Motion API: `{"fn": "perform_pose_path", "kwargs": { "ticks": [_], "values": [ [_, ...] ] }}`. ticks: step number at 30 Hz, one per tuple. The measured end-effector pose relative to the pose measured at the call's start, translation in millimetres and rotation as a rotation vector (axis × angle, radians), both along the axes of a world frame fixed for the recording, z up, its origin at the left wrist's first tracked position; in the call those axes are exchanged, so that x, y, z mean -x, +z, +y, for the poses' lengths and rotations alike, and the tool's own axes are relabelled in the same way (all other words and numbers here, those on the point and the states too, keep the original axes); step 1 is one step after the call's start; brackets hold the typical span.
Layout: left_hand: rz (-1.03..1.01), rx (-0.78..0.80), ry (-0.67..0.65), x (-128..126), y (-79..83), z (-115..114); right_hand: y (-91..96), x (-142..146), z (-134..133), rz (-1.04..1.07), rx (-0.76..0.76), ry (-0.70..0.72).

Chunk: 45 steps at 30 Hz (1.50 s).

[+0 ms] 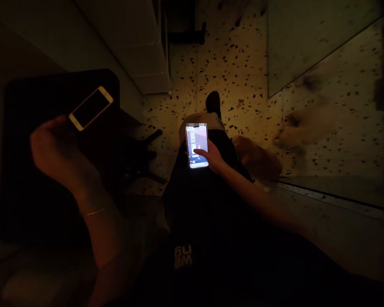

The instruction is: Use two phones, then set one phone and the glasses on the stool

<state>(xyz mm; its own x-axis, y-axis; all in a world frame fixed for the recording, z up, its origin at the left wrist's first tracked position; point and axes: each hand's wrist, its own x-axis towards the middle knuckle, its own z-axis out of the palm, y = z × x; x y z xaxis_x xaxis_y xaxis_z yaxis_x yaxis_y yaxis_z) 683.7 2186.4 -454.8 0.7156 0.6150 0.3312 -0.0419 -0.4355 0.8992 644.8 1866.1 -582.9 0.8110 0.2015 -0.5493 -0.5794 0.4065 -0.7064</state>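
Note:
My right hand (213,158) holds a smartphone (201,143) with a lit screen above my lap, its thumb lying across the lower part of the display. Over on the left, a second smartphone (90,108) has a white frame and a dark screen. It is tilted over a dark seat. My left hand (56,149) is at its lower left end, with bent fingers against the corner. Darkness hides most of those fingers and how far they wrap round the phone. A thin bracelet (94,211) circles the left wrist.
The black seat (22,170) stands at the left, with dark base legs (152,136) beside my knees. Pale cabinets (147,64) rise behind it. Blurred furry shapes, one brown (259,160) and one cream (302,123), are on the speckled floor (240,81). Glass panels (307,38) stand at right.

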Motion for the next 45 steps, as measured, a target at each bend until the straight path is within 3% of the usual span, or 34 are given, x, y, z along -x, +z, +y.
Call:
{"fn": "perform_pose_path", "kwargs": {
  "ticks": [3, 6, 9, 11, 16, 19, 35, 45],
  "values": [
    [0.003, 0.062, 0.278, 10.3, -27.7, 27.0, -1.3, 0.2, -2.3, -0.021, -0.002, 0.014],
    [0.124, 0.144, 0.524, 20.9, -51.7, 75.6, -4.4, 0.2, -5.0, -0.045, 0.040, 0.020],
    [0.257, 0.163, 0.620, 25.4, -64.7, 118.2, -7.0, 0.3, -6.6, -0.044, 0.063, 0.031],
    [0.335, 0.056, 0.611, 26.4, -68.6, 131.3, -8.3, 0.4, -7.0, -0.044, 0.072, 0.040],
    [0.694, -0.337, 0.452, 29.2, -69.7, 122.3, -10.7, -0.3, -7.7, -0.053, 0.114, 0.072],
    [0.854, -0.486, 0.354, 30.9, -67.3, 114.1, -10.0, -0.4, -8.4, -0.073, 0.127, 0.087],
    [0.904, -0.522, 0.305, 31.7, -61.3, 105.6, -15.7, 0.9, -9.3, -0.078, 0.136, 0.092],
    [0.875, -0.536, 0.306, 32.8, -67.4, 112.7, -9.2, 0.7, -10.2, -0.079, 0.122, 0.105]
  ]
}}
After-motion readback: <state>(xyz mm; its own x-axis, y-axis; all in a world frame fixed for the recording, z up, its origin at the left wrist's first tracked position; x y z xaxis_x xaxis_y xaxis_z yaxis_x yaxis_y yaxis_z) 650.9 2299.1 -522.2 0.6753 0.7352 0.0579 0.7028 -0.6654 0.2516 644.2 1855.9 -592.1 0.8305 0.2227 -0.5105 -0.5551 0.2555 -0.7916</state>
